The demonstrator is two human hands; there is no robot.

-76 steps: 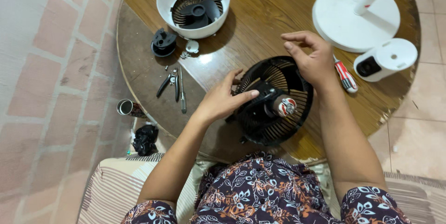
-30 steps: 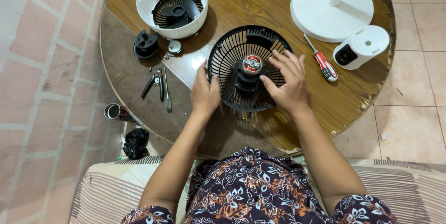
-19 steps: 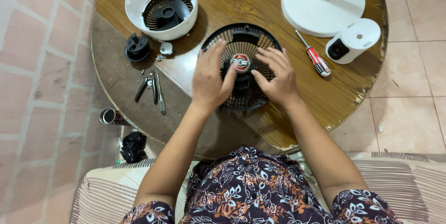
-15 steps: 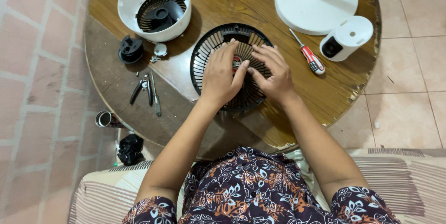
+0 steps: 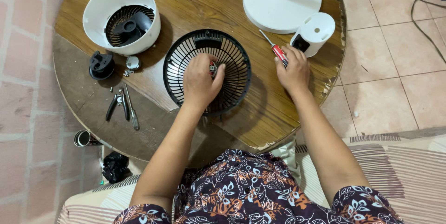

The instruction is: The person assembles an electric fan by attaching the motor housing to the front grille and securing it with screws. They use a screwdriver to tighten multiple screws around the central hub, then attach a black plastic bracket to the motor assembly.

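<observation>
Both hands down on the round wooden table (image 5: pixel 195 1): left hand (image 5: pixel 199 82) is cupped inside the black fan grille (image 5: pixel 186 57), fingers curled over the motor hub (image 5: pixel 213 67) at its centre; right hand (image 5: pixel 292 68) is closing on the red-handled screwdriver (image 5: pixel 278 52), which lies w/ its tip pointing far-left. I can't tell if the right fingers have it fully gripped yet or only rest on the handle. Grille sits mid-table, open side up, w/ the hub poking out between thumb and fingers.

As I see it, risks from here:
- Grille is held by one hand only. If that hand shifts, I'd expect the dished shape to rock or slide toward the near edge.
- Screwdriver handle lies just beside the white cylinder housing (image 5: pixel 312 33) and near the white round fan base (image 5: pixel 281 1); a hasty lift could knock the housing, which sits close to the right edge.
- Small screws and bits (image 5: pixel 128 71) lie loose far-left by the black cap (image 5: pixel 101 64) and white fan shell (image 5: pixel 121 17); any jolt to the table could roll them off.
- Pliers (image 5: pixel 120 105) lie near the left edge, a forearm sweep away.
</observation>
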